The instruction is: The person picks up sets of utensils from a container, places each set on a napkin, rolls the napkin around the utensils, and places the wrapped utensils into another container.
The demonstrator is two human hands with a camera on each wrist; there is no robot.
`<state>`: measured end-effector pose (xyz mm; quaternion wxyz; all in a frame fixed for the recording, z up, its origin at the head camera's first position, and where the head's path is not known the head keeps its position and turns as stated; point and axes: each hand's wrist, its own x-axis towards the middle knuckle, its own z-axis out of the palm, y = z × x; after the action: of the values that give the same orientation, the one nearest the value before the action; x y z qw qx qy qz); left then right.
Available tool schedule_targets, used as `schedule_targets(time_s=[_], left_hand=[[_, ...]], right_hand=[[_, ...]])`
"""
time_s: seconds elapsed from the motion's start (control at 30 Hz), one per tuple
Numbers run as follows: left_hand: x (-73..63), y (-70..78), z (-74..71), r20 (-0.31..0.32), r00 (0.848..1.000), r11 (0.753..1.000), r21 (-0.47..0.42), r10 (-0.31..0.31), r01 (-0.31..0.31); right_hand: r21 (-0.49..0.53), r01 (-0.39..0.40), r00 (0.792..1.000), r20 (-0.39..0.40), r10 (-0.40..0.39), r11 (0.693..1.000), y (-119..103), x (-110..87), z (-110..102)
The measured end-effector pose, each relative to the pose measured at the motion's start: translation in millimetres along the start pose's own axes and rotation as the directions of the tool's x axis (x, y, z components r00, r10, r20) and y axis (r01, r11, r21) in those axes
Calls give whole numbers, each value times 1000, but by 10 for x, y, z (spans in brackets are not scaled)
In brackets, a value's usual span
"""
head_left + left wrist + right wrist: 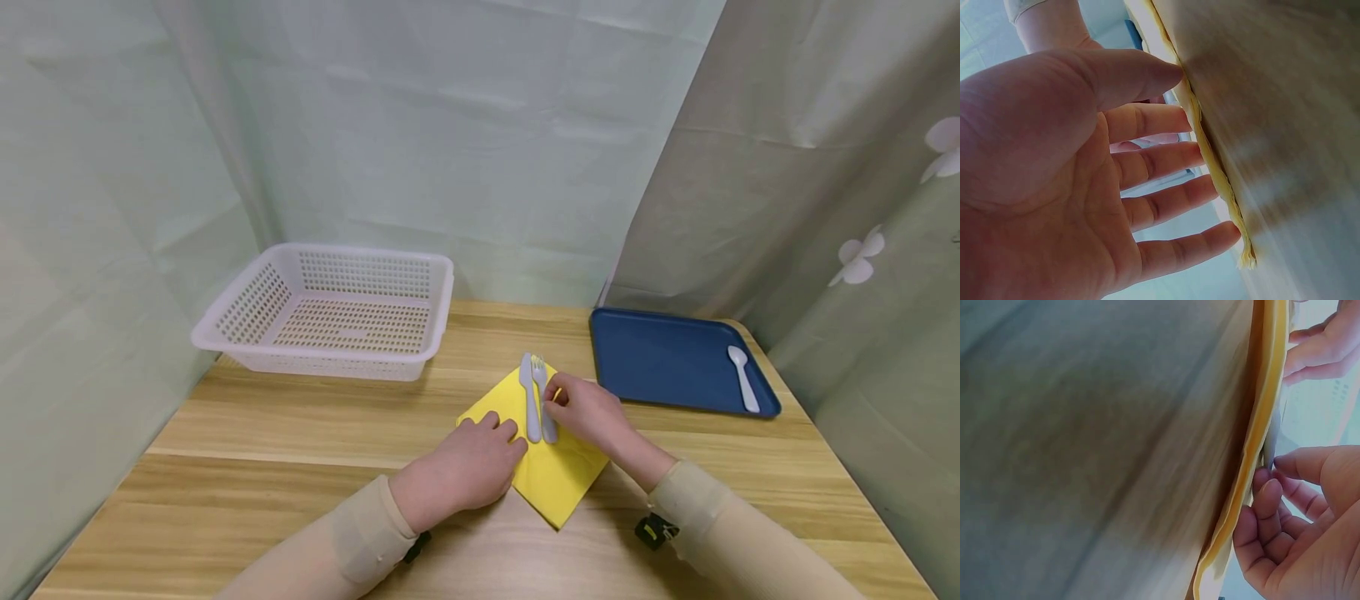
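A folded yellow napkin (pixel 557 487) lies at an angle on the table, with a pale grey knife (pixel 532 408) and a matching fork (pixel 539 372) side by side on top. At the fork's handle, my right hand (pixel 588 410) pinches with thumb and index finger, its other fingers curled in the right wrist view. My left hand (pixel 472 462) rests on the napkin's left part. In the left wrist view its fingers (pixel 1160 165) are spread and fairly straight, tips touching the napkin (pixel 1225 194). Part of the fork is hidden behind the right fingers.
A white perforated plastic basket (pixel 341 367) stands at the back left of the wooden table (pixel 300 425). At the back right lies a dark blue tray (pixel 660 358) holding a pale spoon (pixel 742 377). Light curtains (pixel 465 150) hang behind the table and at both sides.
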<state>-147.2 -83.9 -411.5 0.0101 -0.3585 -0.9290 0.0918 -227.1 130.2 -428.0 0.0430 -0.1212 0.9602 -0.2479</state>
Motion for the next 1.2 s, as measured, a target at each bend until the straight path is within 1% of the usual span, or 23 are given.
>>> schedule_targets(time_s=[0.27, 0.43, 0.47, 0.67, 0.7, 0.93, 1.2], left_hand=[[-1, 5, 13, -9, 1000, 1000, 8, 3, -3], [4, 0, 15, -1, 1000, 1000, 12, 4, -4], [5, -1, 12, 2, 1000, 1000, 11, 4, -4], [3, -3, 3, -4, 1000, 1000, 5, 4, -4], [2, -3, 4, -8, 1000, 1000, 6, 4, -4], [-3, -3, 11, -20, 1000, 1000, 5, 7, -7], [-3, -4, 2, -11, 1000, 1000, 0, 5, -5]], right_hand=[[-9, -2, 1000, -8, 2, 1000, -2, -10, 15], [-19, -15, 1000, 3, 15, 1000, -8, -8, 14], [-20, -13, 1000, -1, 13, 1000, 68, 41, 64], [-22, -18, 1000, -6, 18, 1000, 47, 35, 59], [-23, -24, 1000, 0, 24, 999, -32, -11, 10], [-30, -24, 1000, -7, 24, 999, -38, -4, 18], [-39, -29, 1000, -8, 29, 999, -39, -11, 20]])
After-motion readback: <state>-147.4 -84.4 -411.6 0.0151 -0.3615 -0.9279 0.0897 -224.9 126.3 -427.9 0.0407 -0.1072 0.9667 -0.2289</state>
